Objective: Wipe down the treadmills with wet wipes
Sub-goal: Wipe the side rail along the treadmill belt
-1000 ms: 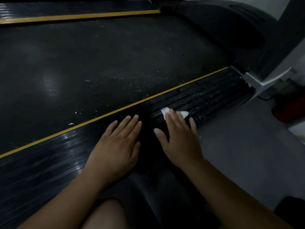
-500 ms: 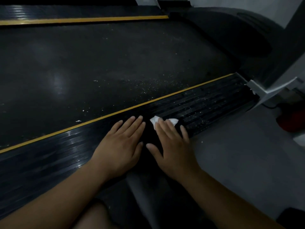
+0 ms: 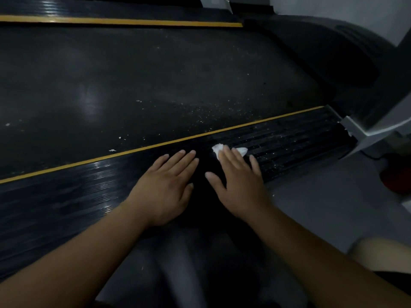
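- The treadmill's walking belt (image 3: 155, 74) fills the upper left and centre of the frame: matte black, finely grained, and dotted with pale specks and crumbs toward its lower right edge.
- A thin yellow stripe (image 3: 155, 145) runs diagonally from lower left to centre right, between the belt and the near side rail (image 3: 66, 196).
- The side rail is black with lengthwise ribs; it is glossy on the left and dusted with light specks on the right.
- The wet wipe (image 3: 241, 150), a small crumpled white wad, lies on the ribbed rail just right of centre, with its two ends peeking out past the fingertips.
- The right hand (image 3: 239, 185) is flat, palm down, with straight fingers pressing the wipe against the rail and the thumb spread to the left.
- The left hand (image 3: 164, 187) lies beside it, released and flat on the rail, fingers straight and holding nothing.
- A rounded, smooth black motor cover (image 3: 333, 52) bulges at upper right.
- An angular white frame bracket (image 3: 355, 130) meets the rail's right end.
- Smooth grey floor (image 3: 322, 196) spreads across the lower right, with a blurred red object (image 3: 398, 172) at the right edge.
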Motion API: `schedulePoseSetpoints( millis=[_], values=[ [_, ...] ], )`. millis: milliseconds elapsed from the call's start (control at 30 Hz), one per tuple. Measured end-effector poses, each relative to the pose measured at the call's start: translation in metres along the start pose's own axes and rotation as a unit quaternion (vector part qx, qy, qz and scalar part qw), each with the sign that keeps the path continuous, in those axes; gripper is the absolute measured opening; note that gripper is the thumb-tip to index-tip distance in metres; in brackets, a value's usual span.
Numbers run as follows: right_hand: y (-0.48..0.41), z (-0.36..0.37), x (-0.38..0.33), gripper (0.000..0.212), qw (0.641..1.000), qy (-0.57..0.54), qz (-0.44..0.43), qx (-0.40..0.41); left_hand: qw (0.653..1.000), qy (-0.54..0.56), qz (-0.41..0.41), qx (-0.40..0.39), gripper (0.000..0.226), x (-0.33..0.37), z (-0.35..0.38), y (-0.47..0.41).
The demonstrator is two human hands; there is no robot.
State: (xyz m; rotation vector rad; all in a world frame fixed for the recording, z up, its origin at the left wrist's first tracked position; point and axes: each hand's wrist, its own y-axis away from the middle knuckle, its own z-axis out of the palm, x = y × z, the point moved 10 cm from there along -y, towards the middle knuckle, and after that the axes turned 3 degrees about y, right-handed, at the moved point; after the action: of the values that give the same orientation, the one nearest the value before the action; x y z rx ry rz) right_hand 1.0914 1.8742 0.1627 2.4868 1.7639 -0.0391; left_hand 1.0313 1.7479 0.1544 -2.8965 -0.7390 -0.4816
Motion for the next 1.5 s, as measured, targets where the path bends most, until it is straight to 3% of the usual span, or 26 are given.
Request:
schedulePoseSetpoints(
  millis=[133,300,533,733,867,1067,1200,1333,1400,1500],
  values=[
    [-0.003,-0.001,-0.012,0.088,1.0,-0.01,-0.026,0.0,1.0,0.001,-0.013,0.003,0.072,-0.001,0.0,0.001],
    [0.009,-0.021,0.001,0.068,0.995,0.009,-0.035,0.09,0.999,-0.008,-0.031,-0.009,0.076,-0.001,0.001,0.001],
    [-0.007,-0.013,0.016,0.08,0.997,0.013,-0.059,0.047,0.996,0.003,-0.083,0.019,0.076,0.006,0.001,0.002],
    [0.024,-0.006,-0.004,0.069,0.986,-0.011,-0.155,0.061,0.995,-0.013,-0.095,0.03,0.071,0.006,0.001,0.001],
    [-0.011,-0.013,0.021,0.078,0.995,-0.005,-0.088,0.052,0.994,-0.032,-0.099,0.028,0.069,0.008,0.001,0.0],
    [0.012,-0.003,-0.009,0.073,0.984,-0.03,-0.169,0.044,0.994,-0.039,-0.099,0.032,0.065,0.008,0.0,0.001],
    [-0.011,-0.009,0.01,0.082,0.992,-0.015,-0.12,0.038,0.993,-0.033,-0.109,0.028,0.067,0.007,0.001,0.0],
    [-0.001,-0.002,-0.025,0.083,0.987,-0.046,-0.156,0.019,0.994,-0.026,-0.107,0.024,0.066,0.008,0.001,0.001],
    [0.004,-0.006,-0.006,0.076,0.984,-0.025,-0.168,0.042,0.994,-0.028,-0.106,0.02,0.067,0.008,0.001,0.001],
    [-0.018,-0.012,0.029,0.081,0.993,-0.002,-0.108,0.039,0.993,-0.03,-0.109,0.022,0.067,0.007,0.001,0.0]
  ],
)
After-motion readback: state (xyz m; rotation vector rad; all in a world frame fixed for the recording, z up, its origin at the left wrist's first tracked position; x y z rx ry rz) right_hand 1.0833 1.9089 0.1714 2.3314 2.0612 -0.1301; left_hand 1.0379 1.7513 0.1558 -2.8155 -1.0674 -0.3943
